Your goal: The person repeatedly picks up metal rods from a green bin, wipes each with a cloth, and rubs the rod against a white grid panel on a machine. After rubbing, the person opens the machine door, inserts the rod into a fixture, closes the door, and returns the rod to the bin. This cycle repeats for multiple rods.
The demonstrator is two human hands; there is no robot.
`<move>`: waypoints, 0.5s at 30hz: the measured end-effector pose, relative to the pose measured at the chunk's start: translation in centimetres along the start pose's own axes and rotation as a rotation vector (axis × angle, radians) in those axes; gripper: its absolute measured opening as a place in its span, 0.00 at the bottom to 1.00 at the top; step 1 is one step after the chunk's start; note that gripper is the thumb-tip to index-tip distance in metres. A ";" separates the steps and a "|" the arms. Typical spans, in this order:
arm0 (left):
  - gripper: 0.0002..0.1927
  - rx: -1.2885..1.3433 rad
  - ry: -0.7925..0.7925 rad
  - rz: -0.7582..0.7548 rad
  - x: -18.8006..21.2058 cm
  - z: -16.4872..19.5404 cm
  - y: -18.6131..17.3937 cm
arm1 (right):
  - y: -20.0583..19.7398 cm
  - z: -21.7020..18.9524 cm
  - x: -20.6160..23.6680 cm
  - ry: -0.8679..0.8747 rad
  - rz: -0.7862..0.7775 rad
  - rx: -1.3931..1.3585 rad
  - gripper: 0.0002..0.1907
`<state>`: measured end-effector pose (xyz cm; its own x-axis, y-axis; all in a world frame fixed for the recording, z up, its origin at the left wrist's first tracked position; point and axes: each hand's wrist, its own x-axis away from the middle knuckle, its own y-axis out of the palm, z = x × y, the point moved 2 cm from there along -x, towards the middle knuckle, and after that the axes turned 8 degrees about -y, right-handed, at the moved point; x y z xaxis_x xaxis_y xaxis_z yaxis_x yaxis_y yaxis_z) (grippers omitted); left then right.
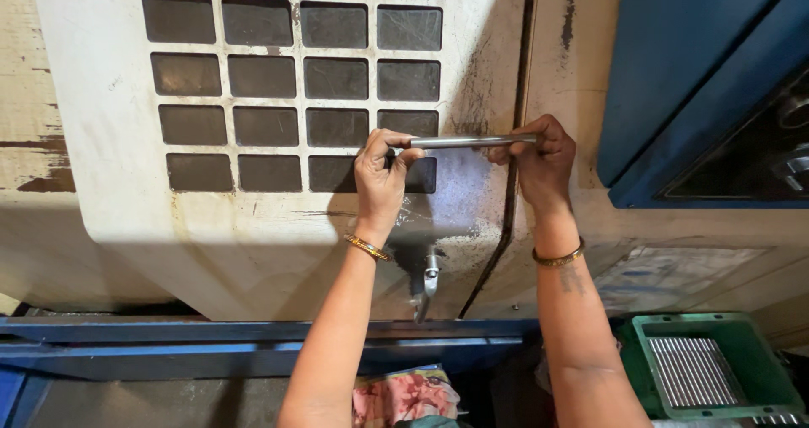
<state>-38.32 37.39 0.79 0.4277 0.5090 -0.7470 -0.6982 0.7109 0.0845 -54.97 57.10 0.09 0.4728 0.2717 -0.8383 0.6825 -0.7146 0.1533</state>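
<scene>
Nearest, low right: I see a green crate [716, 373] holding a packed row of thin metal rods, its rim just beside my right forearm.
Nearest, low centre: a scrap of pink patterned cloth [404, 394] lies between my forearms, below a blue steel rail [168, 339].
Left hand [381, 171]: closed; my fingers wrap the left end of the steel bar handle [472, 141], thumb tucked under it.
Right hand [543, 160]: closed too, gripping the right end of the same handle from above.
Handle position: horizontal, mounted on the cream sliding door [109, 167] of the machine, near its right edge and over the lower right corner of the door's grid of dark window panes [337, 78].
Below the handle: a small metal latch [428, 283] hangs on the worn, bare-metal patch of the door.
Step in hand: I judge both hands are set to slide the door.
Next move: it calls for an even, sideways pull with both grips firm, wrists clear of the seam.
Farthest, upper right: a blue machine panel [699, 66].
</scene>
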 end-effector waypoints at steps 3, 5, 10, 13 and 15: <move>0.08 0.014 -0.001 -0.003 0.0 0.3 0.1 | -0.3 0.1 0.1 0.018 0.035 0.011 0.08; 0.08 -0.033 0.021 -0.012 0.1 0.5 0.0 | -0.5 0.2 0.2 0.024 0.044 -0.014 0.09; 0.07 -0.043 0.058 -0.061 -0.2 1.2 0.1 | -0.4 0.0 0.2 -0.019 0.040 -0.062 0.11; 0.08 -0.076 0.095 -0.103 -0.3 1.9 0.3 | -0.3 -0.3 -0.1 -0.010 0.100 -0.145 0.09; 0.09 -0.109 0.101 -0.114 -0.3 2.3 0.2 | -0.2 -0.5 -0.2 0.009 0.123 -0.172 0.10</move>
<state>-37.32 38.48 2.54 0.4517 0.3733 -0.8103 -0.7090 0.7016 -0.0721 -54.98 57.54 0.51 0.5631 0.1957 -0.8029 0.7042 -0.6221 0.3423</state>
